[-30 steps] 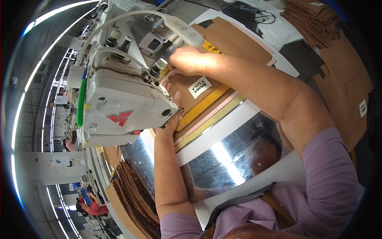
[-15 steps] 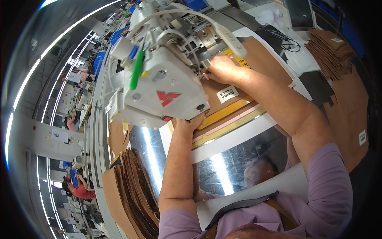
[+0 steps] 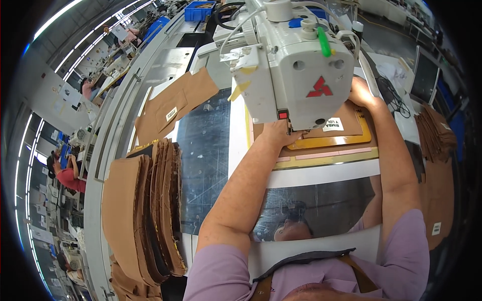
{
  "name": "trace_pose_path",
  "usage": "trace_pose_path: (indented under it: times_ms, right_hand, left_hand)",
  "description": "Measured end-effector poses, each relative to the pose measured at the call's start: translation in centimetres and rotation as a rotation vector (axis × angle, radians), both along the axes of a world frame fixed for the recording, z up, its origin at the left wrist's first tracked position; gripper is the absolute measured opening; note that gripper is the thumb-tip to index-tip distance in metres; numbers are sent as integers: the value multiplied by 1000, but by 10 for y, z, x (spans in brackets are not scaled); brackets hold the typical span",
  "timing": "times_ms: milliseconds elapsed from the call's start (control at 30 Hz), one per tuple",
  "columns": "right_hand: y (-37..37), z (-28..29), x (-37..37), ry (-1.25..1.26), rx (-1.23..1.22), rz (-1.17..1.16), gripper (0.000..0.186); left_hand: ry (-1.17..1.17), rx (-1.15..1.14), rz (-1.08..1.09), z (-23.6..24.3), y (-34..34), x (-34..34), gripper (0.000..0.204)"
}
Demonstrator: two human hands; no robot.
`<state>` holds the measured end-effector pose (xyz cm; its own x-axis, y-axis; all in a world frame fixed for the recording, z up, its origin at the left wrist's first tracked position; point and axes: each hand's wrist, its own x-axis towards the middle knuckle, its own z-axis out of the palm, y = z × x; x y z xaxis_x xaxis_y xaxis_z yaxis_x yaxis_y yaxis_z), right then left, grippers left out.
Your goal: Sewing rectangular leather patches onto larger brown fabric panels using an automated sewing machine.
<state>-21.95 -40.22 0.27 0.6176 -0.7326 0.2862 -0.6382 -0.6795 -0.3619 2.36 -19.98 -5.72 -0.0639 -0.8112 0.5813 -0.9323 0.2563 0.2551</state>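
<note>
A white sewing machine (image 3: pixel 324 75) stands in front of me, its head hiding the needle area. Beneath it lies a brown fabric piece (image 3: pixel 346 131) with a white label (image 3: pixel 333 124), framed by a yellow template (image 3: pixel 329 142). My left hand (image 3: pixel 282 133) rests on the work at the template's near left corner, the visible fingers flat and part of the hand behind the machine head. On the far right side of the work, my right hand (image 3: pixel 362 93) reaches behind the machine head. Its fingers are hidden.
A thick stack of brown pieces (image 3: pixel 133 215) stands at my left, near a loose labelled brown piece (image 3: pixel 175 108). More brown pieces (image 3: pixel 437 200) lie at the right, by black cables (image 3: pixel 391 98). A shiny metal plate (image 3: pixel 316 205) lies before me. Other people work far left.
The view has turned, so the machine now appears further right and upright. My right hand, earlier with fingers together near the needle area, is now at the work's right side. My left hand stays at the near left.
</note>
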Motion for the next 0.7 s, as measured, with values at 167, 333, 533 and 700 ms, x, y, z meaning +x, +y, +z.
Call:
trace_pose_path:
  times_ms: [167,333,533,700]
  right_hand:
    - [1,13,-2,-39,51,-14,21]
    - [-12,11,-22,-52,189,1,20]
    - [-10,10,-16,-16,175,-32,24]
    - [-21,0,-18,-68,208,-87,24]
  left_hand:
    - [-94,120,80,4,5,1,42]
    - [-77,230,70,18,15,-2,45]
    - [24,493,132,31,14,-5,50]
    - [-26,138,87,14,10,-4,53]
